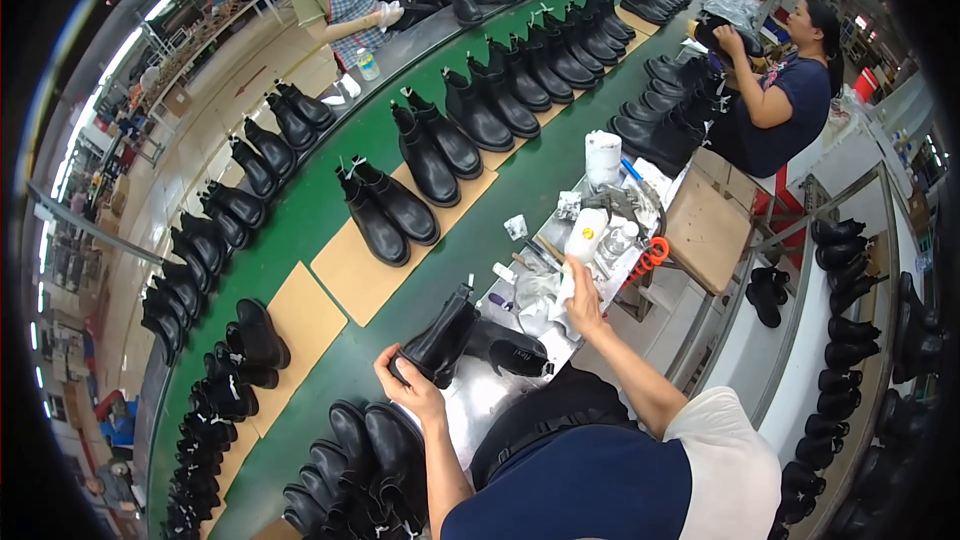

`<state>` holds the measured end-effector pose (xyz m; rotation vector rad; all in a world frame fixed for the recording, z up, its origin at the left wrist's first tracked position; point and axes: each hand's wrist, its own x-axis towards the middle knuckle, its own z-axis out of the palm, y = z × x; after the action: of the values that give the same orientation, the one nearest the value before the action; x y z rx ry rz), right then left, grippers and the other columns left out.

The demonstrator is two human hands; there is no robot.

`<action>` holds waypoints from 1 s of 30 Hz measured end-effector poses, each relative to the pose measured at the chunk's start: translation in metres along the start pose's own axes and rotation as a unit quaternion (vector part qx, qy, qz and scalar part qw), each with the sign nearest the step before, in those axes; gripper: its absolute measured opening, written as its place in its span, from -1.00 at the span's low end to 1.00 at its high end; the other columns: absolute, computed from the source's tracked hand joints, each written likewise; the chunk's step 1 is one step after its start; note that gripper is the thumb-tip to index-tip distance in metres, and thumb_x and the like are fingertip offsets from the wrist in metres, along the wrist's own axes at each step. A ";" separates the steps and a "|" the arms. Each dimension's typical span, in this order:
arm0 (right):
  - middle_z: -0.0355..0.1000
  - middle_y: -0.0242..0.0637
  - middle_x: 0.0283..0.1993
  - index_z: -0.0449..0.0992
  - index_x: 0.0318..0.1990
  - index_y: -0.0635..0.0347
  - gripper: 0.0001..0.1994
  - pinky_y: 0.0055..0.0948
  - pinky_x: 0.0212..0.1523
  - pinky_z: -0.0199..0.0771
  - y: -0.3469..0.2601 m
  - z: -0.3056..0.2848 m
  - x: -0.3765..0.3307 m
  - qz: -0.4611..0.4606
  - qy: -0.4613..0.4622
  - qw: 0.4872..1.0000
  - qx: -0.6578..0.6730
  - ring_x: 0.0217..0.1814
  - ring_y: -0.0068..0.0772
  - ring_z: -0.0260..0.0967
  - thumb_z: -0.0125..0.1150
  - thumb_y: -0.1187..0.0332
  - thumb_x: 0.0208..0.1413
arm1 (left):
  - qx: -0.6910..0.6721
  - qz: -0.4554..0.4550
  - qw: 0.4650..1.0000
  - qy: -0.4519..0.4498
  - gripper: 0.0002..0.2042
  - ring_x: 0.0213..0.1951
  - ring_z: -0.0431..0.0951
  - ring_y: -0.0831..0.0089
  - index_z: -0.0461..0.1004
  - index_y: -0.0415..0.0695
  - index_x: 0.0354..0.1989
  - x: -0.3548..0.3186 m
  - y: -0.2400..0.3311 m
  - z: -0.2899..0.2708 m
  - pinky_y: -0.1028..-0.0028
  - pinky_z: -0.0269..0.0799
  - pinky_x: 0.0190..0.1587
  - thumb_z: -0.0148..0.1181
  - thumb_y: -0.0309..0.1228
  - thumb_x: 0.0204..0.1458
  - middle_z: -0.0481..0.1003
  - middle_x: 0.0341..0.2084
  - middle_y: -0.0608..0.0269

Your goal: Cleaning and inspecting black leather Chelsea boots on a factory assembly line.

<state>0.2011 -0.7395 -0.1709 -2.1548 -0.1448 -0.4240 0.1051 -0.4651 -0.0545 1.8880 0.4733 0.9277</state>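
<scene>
My left hand (412,390) grips a black ankle boot (445,333) by its toe end, with the boot tilted over the work surface. A second black boot (508,348) lies on its side just right of it, its sole turned toward me. My right hand (582,302) is closed around a small white piece (567,282), whose kind I cannot make out. Directly beyond those fingers stands a white bottle (586,233) with a yellow mark. Crumpled white cloths (537,290) lie left of my right hand.
Paired black boots (388,208) line tan cardboard sheets (335,275) on the green conveyor (290,210). More boots (375,450) crowd near my left forearm. A white roll (602,158) and coiled orange hose (650,258) are at right. Co-workers (785,90) (345,5) work beyond.
</scene>
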 end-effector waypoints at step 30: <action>0.48 -0.07 -0.24 0.49 -0.26 0.38 -0.63 -0.36 -0.14 0.40 -0.231 0.066 0.122 -0.171 -0.707 0.686 0.021 -0.13 -0.16 0.42 0.30 0.39 -0.33 | 0.000 0.069 0.996 -0.048 -0.77 -0.30 0.42 0.15 0.41 -0.33 -0.33 0.003 0.009 0.009 0.32 0.30 -0.17 -0.12 -0.40 0.06 0.44 -0.38 0.00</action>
<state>0.2718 -0.5580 0.0157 -1.8992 -1.3906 1.1467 0.1132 -0.4723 -0.0475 1.9753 0.2880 0.9213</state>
